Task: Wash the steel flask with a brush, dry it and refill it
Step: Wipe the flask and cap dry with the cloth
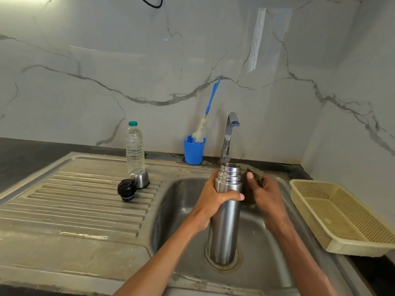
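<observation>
The open steel flask [226, 218] stands upright in the sink basin [183, 210], over the drain. My left hand [213, 199] grips its upper body just below the threaded neck. My right hand [265, 195] holds a dark green scrub pad [257, 173] against the flask's right side. The bottle brush [205, 122], blue-handled with white bristles, stands in a blue cup [193, 151] at the wall. The flask's steel cup lid [140, 178] and black stopper [126, 189] lie on the drainboard.
A clear water bottle [134, 146] with a green cap stands behind the steel lid. The tap [229, 133] arches over the basin's back edge; no water runs. A beige plastic basket [342, 214] sits on the counter at the right.
</observation>
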